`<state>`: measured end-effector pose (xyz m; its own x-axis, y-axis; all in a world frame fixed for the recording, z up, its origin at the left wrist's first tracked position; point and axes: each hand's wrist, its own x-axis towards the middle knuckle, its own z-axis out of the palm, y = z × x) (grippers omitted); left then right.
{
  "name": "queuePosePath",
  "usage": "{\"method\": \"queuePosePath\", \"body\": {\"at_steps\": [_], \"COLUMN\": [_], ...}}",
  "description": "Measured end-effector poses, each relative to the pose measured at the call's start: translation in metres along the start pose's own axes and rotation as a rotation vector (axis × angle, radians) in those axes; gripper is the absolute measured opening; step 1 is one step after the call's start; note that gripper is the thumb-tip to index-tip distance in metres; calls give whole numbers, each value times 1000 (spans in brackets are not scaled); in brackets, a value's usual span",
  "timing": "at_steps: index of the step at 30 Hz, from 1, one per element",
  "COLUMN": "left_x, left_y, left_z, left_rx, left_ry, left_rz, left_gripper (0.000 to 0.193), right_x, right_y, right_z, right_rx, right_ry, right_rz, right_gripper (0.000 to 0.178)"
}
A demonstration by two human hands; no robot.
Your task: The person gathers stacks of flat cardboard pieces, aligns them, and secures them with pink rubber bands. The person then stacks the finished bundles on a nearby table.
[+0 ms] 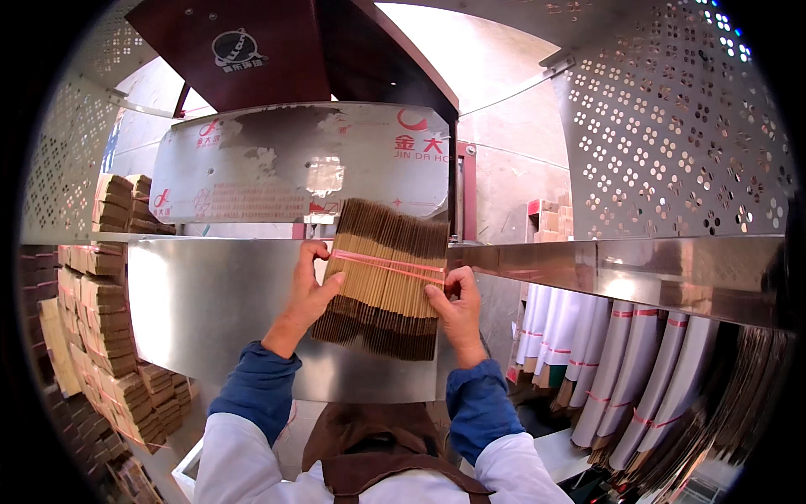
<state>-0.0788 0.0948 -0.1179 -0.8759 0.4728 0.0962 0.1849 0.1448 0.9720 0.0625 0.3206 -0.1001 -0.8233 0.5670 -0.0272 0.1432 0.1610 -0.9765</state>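
- One bundle of thin brown sticks point(384, 277) held up between both hands, in front of a sloping steel sheet point(210, 311), centre of view.
- Long axis running near to far, tilted slightly right at the far end; a pink rubber band point(386, 264) crossing it about a third of the way down from the far end.
- Left hand point(309, 290) clasped on the bundle's left edge, fingers curled over near the band.
- Right hand point(456, 307) clasped on the right edge, slightly nearer, thumb pressed on the front face.
- Both hands touching the bundle, neither closer than the other.
- Left: stacked cardboard boxes point(105, 336), too many to count.
- Right: white paper-wrapped rolls point(621, 361) leaning in a row, about nine, exact count unclear.
- Far: one shiny metal hood point(277, 160); perforated metal panels point(672, 126) on both sides.
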Motion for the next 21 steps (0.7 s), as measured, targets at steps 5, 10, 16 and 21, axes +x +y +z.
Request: {"method": "queuePosePath", "body": {"at_steps": [5, 10, 16, 21], "left_x": [0, 4, 13, 14], "left_y": [-4, 1, 10, 7], "left_z": [1, 0, 2, -5], "left_rx": [34, 39, -12, 71], "left_ry": [4, -11, -14, -122], "left_rz": [27, -11, 38, -13], "left_gripper": [38, 42, 43, 45], "right_x": [1, 4, 9, 8], "right_y": [6, -3, -4, 5], "right_z": [-2, -2, -6, -9], "right_rx": [-21, 75, 138, 138], "right_ry": [-9, -63, -74, -104], "right_rz": [-9, 154, 191, 205], "right_gripper": [31, 41, 35, 34]}}
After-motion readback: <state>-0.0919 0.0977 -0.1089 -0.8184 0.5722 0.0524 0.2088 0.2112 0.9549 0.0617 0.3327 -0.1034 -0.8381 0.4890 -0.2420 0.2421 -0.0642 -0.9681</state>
